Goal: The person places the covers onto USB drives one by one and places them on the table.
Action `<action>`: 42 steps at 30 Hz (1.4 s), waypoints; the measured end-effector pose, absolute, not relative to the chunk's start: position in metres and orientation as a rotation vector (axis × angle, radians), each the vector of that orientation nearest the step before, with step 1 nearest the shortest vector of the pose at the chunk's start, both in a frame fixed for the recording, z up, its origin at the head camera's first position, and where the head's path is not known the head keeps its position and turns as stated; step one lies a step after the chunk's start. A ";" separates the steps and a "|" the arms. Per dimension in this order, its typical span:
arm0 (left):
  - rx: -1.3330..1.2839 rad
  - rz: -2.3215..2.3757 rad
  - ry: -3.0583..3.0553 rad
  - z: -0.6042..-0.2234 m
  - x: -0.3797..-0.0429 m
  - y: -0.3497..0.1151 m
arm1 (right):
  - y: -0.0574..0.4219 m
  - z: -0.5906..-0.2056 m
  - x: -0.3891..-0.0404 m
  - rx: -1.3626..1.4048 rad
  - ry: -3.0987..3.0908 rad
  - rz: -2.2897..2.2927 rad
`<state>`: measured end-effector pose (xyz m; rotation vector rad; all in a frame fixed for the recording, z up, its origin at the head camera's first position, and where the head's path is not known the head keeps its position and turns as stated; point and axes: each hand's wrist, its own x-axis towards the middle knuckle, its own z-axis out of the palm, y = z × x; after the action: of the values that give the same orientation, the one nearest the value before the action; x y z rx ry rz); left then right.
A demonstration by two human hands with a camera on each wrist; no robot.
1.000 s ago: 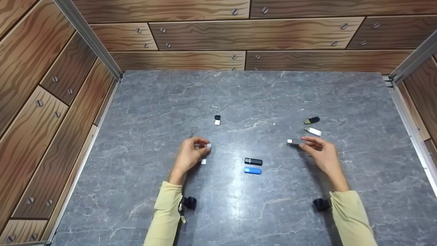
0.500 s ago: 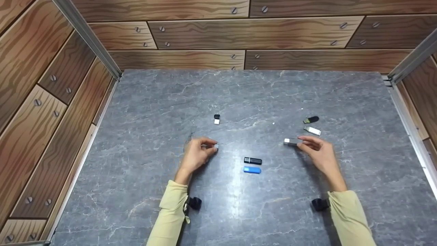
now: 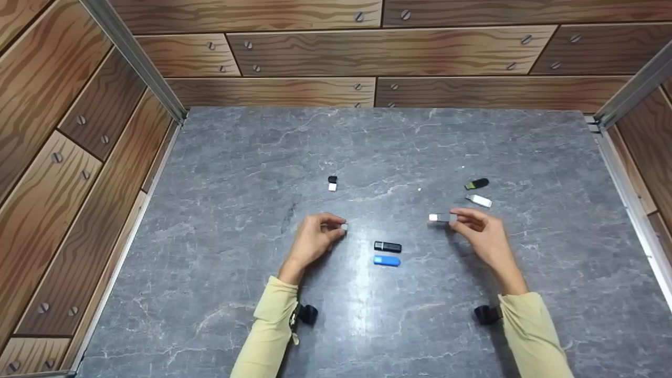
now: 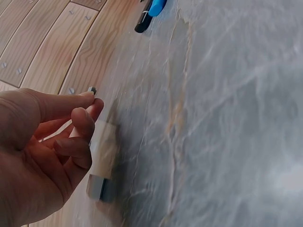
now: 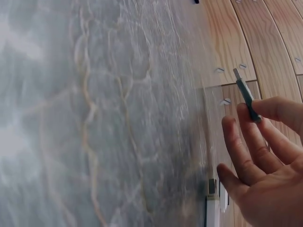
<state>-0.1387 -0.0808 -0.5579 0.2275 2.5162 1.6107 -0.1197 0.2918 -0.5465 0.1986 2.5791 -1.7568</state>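
Between thumb and fingertips, my left hand (image 3: pixel 316 237) pinches a small grey cap (image 3: pixel 344 227), mostly covered by the fingers. My right hand (image 3: pixel 484 229) grips a dark grey USB stick (image 3: pixel 442 217) by its rear end. Its silver plug points left toward the other hand, and shows bare in the right wrist view too, where the stick (image 5: pixel 247 97) tilts upward. A gap separates the two hands. Between and nearer than them lie a black USB stick (image 3: pixel 388 247) and a blue USB stick (image 3: pixel 387 261), side by side.
Behind the right hand lie a black-and-green USB stick (image 3: pixel 476 184) and a white USB stick (image 3: pixel 479 200). A black cap (image 3: pixel 333 179) and a white cap (image 3: pixel 332 187) sit beyond the left hand. Wood-patterned panels (image 3: pixel 294 52) border the grey marbled table (image 3: pixel 236 157).
My left hand has moved right with the grey cap, and a white cap near it is now hidden. My right hand has shifted a little left with the dark grey USB stick.
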 end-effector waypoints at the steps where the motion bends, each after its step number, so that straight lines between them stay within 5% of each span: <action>1: 0.232 1.609 2.514 -0.558 -0.138 -0.080 | 0.291 -0.547 -0.120 0.194 2.572 -1.769; 42: 0.283 1.591 2.419 -0.562 -0.145 -0.048 | 0.259 -0.560 -0.119 0.159 2.170 -1.897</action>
<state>-0.1451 -0.0485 -0.5617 0.2831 2.4186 1.5905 -0.1185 0.2593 -0.5601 0.1592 2.1701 -1.8970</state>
